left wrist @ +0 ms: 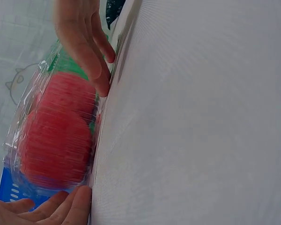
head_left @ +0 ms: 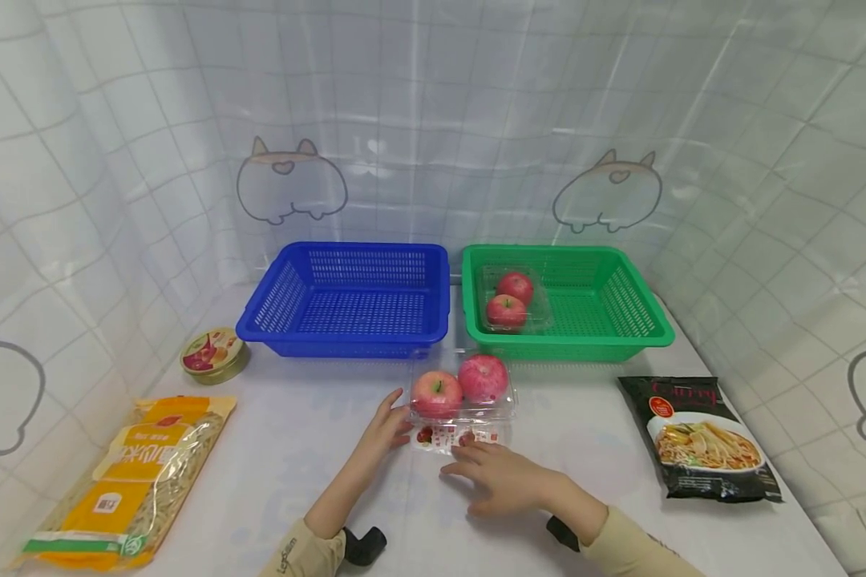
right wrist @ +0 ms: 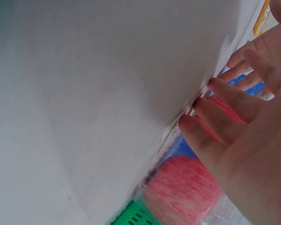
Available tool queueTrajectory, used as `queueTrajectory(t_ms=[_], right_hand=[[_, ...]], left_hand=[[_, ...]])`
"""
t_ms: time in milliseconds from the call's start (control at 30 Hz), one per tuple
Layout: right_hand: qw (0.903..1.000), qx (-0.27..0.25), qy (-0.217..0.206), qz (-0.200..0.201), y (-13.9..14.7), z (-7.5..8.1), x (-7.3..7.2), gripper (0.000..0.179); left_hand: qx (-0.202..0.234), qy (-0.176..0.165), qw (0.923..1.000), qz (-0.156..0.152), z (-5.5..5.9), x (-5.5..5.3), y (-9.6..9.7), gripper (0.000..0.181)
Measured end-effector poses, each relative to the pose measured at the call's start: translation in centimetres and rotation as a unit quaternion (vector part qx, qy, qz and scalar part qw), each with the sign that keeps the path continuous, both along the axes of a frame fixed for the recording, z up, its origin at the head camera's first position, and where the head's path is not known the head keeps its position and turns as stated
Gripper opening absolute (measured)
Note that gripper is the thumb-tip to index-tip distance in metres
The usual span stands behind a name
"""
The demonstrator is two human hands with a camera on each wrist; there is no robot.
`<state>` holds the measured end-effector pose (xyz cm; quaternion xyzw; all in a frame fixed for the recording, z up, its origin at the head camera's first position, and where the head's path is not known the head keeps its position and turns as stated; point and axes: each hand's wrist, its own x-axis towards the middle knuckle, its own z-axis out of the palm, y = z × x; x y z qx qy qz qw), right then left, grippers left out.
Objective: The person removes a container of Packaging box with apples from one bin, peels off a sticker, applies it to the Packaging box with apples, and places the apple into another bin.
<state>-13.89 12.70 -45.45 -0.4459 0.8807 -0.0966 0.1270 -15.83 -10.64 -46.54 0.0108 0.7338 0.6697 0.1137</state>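
A clear plastic box holding two apples lies on the white table, just in front of the baskets. From its near side extends a clear flap with a printed label. My left hand is at the box's left front corner, its fingers loosely extended beside the plastic. With fingers spread, my right hand has its fingertips at the label's near edge. Neither hand grips anything. In the left wrist view both hands flank the box; in the right wrist view, the right fingers partly hide it.
Behind stand a blue basket and a green basket; the green one contains another clear box with two apples. A round tin and a yellow bag lie left, a black noodle packet right.
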Motion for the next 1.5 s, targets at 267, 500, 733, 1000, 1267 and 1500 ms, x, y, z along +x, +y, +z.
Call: queueTrajectory(t_ms=[267,500,733,1000,1267,1500], right_hand=[[0.9999,0.001,0.012,0.004,0.0,0.0,0.1,0.056],[0.9893,-0.018,0.145,-0.003,-0.1,-0.1,-0.9,0.045],[0.9744,0.007,0.224,-0.019,-0.7,-0.7,-1.1,0.028],[0.9689,0.015,0.247,-0.003,-0.8,-0.8,-0.9,0.033],[0.9538,-0.026,0.299,0.009,-1.0,-0.1,-0.6,0.015],[0.9544,-0.040,0.294,0.035,-0.9,0.1,-0.1,0.021]], left_hand=[[-0.005,-0.006,1.0000,-0.003,0.0,-0.2,0.0,0.067],[-0.008,-0.006,0.9999,-0.004,0.0,-0.3,0.2,0.067],[0.002,-0.025,0.9996,0.008,-0.3,-0.3,0.4,0.067],[0.000,-0.030,0.9995,0.014,-0.1,0.0,0.5,0.066],[-0.103,-0.002,0.9937,0.044,0.3,0.7,0.4,0.046],[-0.237,0.043,0.9704,-0.020,0.9,1.3,0.3,0.010]])
